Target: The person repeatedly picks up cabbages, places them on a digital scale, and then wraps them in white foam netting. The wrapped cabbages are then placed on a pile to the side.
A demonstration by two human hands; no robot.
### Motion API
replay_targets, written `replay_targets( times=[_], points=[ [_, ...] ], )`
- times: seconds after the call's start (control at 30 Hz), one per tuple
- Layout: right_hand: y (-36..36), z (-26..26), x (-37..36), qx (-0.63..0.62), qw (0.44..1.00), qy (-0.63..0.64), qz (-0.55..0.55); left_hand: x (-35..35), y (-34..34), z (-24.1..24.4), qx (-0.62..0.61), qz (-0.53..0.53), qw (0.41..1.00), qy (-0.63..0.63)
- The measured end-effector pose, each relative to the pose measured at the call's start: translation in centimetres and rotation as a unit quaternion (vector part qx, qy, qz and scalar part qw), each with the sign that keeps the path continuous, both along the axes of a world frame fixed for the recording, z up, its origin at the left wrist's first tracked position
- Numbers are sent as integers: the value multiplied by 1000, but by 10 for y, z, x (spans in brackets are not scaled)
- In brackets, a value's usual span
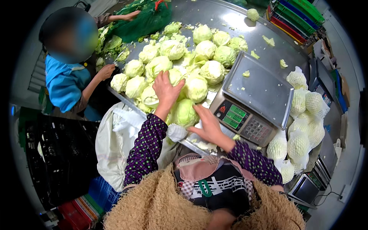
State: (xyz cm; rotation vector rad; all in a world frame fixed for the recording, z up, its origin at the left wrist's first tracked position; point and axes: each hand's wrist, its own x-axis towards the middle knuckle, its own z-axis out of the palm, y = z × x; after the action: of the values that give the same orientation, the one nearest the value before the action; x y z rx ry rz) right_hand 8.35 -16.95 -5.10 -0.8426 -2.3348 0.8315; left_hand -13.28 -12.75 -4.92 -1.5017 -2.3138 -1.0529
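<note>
My left hand [167, 91] reaches over a pile of trimmed cabbages, its thumb and fingers spread. It is over a pale green cabbage [174, 76] and seems to touch it. My right hand [209, 125] has thumb and fingers apart at the right side of a rounder green cabbage [185, 113] near the table's front edge. Its fingertips meet or nearly meet that cabbage; I cannot tell which. Between my forearms, a bunched white foam net sleeve [176, 132] sits at the edge. Another cabbage [196, 88] lies just beyond my right hand.
A weighing scale [257, 89] with a lit display stands to the right. Beyond it are several cabbages in foam nets [299, 138]. A co-worker in blue [66, 83] is at the left by a green mesh bag [141, 23]. A white sack [110, 161] hangs below the steel table [198, 13].
</note>
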Motion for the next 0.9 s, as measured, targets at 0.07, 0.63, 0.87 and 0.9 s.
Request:
replay_targets(
  times=[0.07,0.63,0.87,0.9],
  points=[
    [-8,1,21,-51,998,6,-25,11,29,5,36,-51,994,90],
    [-84,-24,161,-445,835,97,-309,44,141,46,19,-332,803,-494],
    [-41,-1,119,-245,956,-16,-158,157,133,55,-117,-399,881,-228],
    [-41,2,123,-254,951,-13,-175,163,129,56,-128,-406,881,-205]
  ],
)
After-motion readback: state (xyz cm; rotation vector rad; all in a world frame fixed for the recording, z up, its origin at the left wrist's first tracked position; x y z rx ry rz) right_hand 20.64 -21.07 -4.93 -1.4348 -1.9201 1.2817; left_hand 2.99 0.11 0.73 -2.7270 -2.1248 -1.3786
